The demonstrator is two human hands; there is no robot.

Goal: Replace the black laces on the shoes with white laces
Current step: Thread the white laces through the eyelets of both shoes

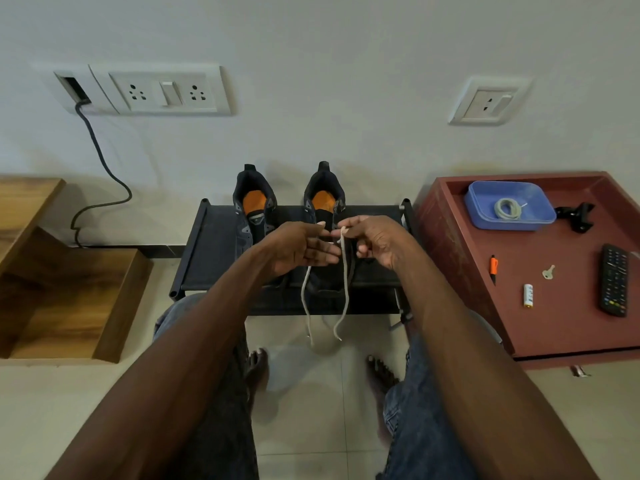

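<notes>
fingers (343, 226) of right hand (375, 242) pinch white lace (343, 271).

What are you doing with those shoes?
A person sits before two dark shoes with orange insoles on a low black rack. Their right hand pinches a white lace over the right-side shoe; the left hand is open beside it. Another coiled white lace waits in a blue plastic tray.

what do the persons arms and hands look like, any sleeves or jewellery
Both forearms are bare up to the frame edge: no sleeves, watch or bracelets visible. The left hand and right hand wear no gloves, and no rings can be made out. Fingernails look short and unpainted. Below the arms, blue denim jeans cover the legs; the feet are bare.
</notes>
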